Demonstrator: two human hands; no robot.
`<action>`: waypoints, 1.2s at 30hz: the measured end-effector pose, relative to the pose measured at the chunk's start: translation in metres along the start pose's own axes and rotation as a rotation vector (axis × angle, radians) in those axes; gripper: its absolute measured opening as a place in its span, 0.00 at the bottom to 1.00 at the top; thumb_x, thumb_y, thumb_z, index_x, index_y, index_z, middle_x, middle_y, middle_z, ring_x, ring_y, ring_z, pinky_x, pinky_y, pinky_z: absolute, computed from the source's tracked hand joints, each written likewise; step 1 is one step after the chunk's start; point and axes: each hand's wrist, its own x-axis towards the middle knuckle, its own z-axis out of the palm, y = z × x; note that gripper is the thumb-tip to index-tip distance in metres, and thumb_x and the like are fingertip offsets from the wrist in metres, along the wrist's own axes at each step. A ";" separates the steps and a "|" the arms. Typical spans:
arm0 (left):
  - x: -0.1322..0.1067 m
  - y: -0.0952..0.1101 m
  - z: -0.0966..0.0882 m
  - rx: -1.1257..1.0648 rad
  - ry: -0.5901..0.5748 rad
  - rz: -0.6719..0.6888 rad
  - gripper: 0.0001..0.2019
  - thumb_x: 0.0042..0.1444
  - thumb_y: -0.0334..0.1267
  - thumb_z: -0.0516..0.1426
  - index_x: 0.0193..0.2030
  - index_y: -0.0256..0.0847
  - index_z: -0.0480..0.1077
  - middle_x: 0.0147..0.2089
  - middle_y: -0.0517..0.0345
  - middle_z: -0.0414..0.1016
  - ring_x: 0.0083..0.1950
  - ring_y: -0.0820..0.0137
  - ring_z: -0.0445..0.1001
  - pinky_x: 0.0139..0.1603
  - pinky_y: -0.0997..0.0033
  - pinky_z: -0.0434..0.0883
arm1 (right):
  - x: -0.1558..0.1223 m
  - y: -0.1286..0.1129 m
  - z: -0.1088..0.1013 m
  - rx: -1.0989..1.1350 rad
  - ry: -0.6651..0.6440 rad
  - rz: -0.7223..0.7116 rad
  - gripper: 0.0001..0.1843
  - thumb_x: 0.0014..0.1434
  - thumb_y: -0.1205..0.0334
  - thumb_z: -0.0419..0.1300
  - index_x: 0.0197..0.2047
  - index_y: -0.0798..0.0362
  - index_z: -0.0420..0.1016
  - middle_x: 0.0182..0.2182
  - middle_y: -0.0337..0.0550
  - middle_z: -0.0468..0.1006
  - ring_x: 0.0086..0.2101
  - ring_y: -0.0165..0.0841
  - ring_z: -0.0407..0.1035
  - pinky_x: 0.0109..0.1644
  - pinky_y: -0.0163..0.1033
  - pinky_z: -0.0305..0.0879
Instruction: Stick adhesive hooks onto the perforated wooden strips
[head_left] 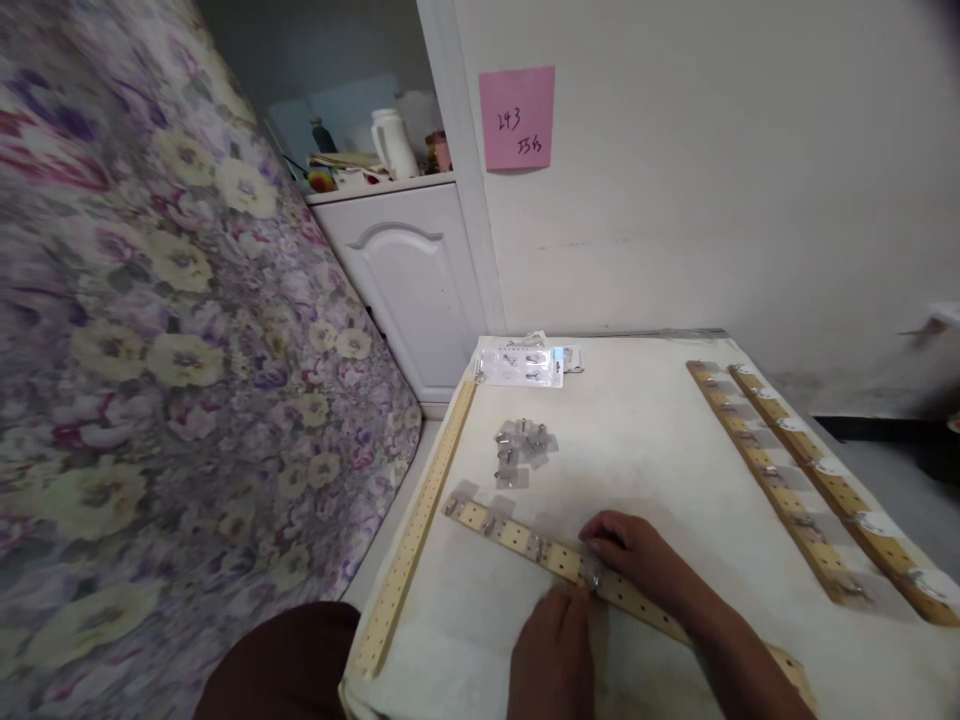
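A perforated wooden strip (512,537) lies slantwise across the near part of the table, bearing several clear adhesive hooks with metal prongs, such as the hook (537,546). Both hands meet at one clear adhesive hook (592,573) midway along the strip. My right hand (637,555) reaches over the strip from the right, fingers bent and closed at the hook's far edge. From the near side, my left hand (553,645) has its fingertips pressed together against the hook's lower end and the strip's edge. Beyond the strip lies a loose cluster of clear hooks (523,447).
Another perforated strip (420,525) runs along the table's left edge. Two strips, one with clear hooks (765,470) and one with white round pieces (825,467), lie at the right. Hook packaging (521,367) sits at the back. A floral curtain (187,350) hangs left.
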 end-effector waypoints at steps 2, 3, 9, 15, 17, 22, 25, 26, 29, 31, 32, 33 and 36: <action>0.001 0.002 -0.008 0.022 -0.032 0.023 0.26 0.56 0.26 0.45 0.61 0.43 0.62 0.43 0.49 0.74 0.43 0.62 0.73 0.43 0.64 0.73 | 0.000 0.002 0.001 -0.014 -0.001 -0.011 0.08 0.55 0.65 0.55 0.36 0.53 0.76 0.31 0.41 0.78 0.33 0.33 0.70 0.38 0.37 0.64; 0.001 0.004 -0.013 0.029 -0.052 0.043 0.26 0.57 0.26 0.44 0.62 0.42 0.61 0.44 0.48 0.74 0.44 0.61 0.73 0.43 0.63 0.73 | 0.000 0.003 0.001 -0.020 -0.003 -0.017 0.08 0.55 0.65 0.55 0.36 0.53 0.75 0.31 0.41 0.78 0.33 0.33 0.70 0.38 0.37 0.63; 0.004 0.013 -0.035 0.066 -0.147 0.046 0.25 0.57 0.25 0.46 0.61 0.37 0.62 0.45 0.45 0.75 0.46 0.61 0.74 0.45 0.64 0.74 | -0.008 0.001 -0.001 -0.005 -0.030 -0.016 0.10 0.53 0.63 0.58 0.40 0.52 0.74 0.31 0.40 0.76 0.32 0.33 0.69 0.35 0.36 0.63; 0.005 0.016 -0.037 0.070 -0.154 0.031 0.26 0.57 0.24 0.46 0.62 0.39 0.61 0.45 0.46 0.75 0.46 0.63 0.74 0.45 0.65 0.74 | -0.007 0.003 0.001 0.013 -0.037 0.014 0.16 0.45 0.69 0.61 0.40 0.53 0.74 0.28 0.37 0.74 0.30 0.31 0.67 0.33 0.35 0.61; 0.005 0.016 -0.037 0.079 -0.162 0.032 0.26 0.57 0.24 0.46 0.63 0.40 0.60 0.45 0.46 0.75 0.46 0.62 0.74 0.44 0.65 0.74 | -0.005 0.005 0.002 0.027 -0.047 0.024 0.16 0.45 0.68 0.62 0.40 0.53 0.73 0.27 0.36 0.73 0.29 0.30 0.66 0.33 0.34 0.61; 0.005 0.017 -0.038 0.079 -0.172 0.014 0.26 0.56 0.24 0.46 0.62 0.39 0.61 0.45 0.45 0.75 0.46 0.60 0.74 0.44 0.62 0.74 | -0.004 0.009 0.006 0.079 -0.043 0.040 0.17 0.45 0.69 0.62 0.41 0.53 0.73 0.25 0.35 0.71 0.28 0.29 0.63 0.31 0.33 0.58; 0.007 0.018 -0.042 0.062 -0.183 -0.015 0.25 0.56 0.25 0.46 0.61 0.41 0.63 0.44 0.47 0.75 0.44 0.62 0.74 0.43 0.65 0.74 | -0.003 0.009 0.006 0.126 -0.052 0.048 0.18 0.44 0.70 0.61 0.41 0.53 0.73 0.26 0.35 0.70 0.28 0.28 0.63 0.30 0.32 0.57; 0.007 0.018 -0.044 0.054 -0.180 -0.017 0.25 0.57 0.25 0.46 0.60 0.42 0.63 0.44 0.48 0.75 0.44 0.62 0.74 0.43 0.65 0.73 | -0.003 0.009 0.006 0.145 -0.065 0.049 0.18 0.44 0.70 0.61 0.42 0.53 0.73 0.26 0.34 0.70 0.28 0.28 0.63 0.30 0.32 0.57; 0.008 0.018 -0.046 0.008 -0.151 -0.005 0.23 0.56 0.27 0.47 0.58 0.43 0.64 0.44 0.50 0.75 0.45 0.63 0.74 0.44 0.66 0.73 | -0.002 0.007 0.005 0.201 -0.101 0.045 0.19 0.43 0.71 0.62 0.41 0.53 0.73 0.26 0.33 0.69 0.27 0.27 0.62 0.30 0.32 0.57; 0.008 0.017 -0.046 -0.044 -0.136 -0.005 0.22 0.56 0.27 0.47 0.57 0.43 0.66 0.44 0.51 0.74 0.45 0.64 0.74 0.44 0.66 0.73 | -0.002 0.006 0.005 0.223 -0.093 0.043 0.18 0.43 0.70 0.62 0.41 0.53 0.72 0.25 0.32 0.68 0.27 0.27 0.62 0.30 0.32 0.57; 0.008 0.017 -0.046 -0.070 -0.127 -0.002 0.22 0.56 0.26 0.47 0.56 0.42 0.66 0.44 0.50 0.74 0.45 0.64 0.74 0.44 0.67 0.73 | -0.002 0.006 0.005 0.226 -0.081 0.041 0.18 0.43 0.70 0.62 0.41 0.53 0.72 0.25 0.32 0.68 0.27 0.27 0.62 0.30 0.32 0.57; 0.007 0.016 -0.046 -0.092 -0.113 0.004 0.23 0.56 0.25 0.46 0.57 0.41 0.66 0.44 0.50 0.74 0.46 0.64 0.74 0.45 0.66 0.73 | -0.002 0.006 0.005 0.224 -0.070 0.036 0.18 0.43 0.70 0.62 0.41 0.53 0.73 0.25 0.33 0.68 0.27 0.27 0.63 0.30 0.32 0.57; 0.005 0.012 -0.044 -0.155 -0.037 0.038 0.24 0.56 0.24 0.45 0.58 0.41 0.64 0.46 0.49 0.73 0.47 0.64 0.73 0.47 0.65 0.73 | -0.003 0.007 0.003 0.200 -0.074 -0.001 0.19 0.44 0.68 0.63 0.43 0.53 0.73 0.28 0.35 0.70 0.29 0.28 0.64 0.33 0.33 0.59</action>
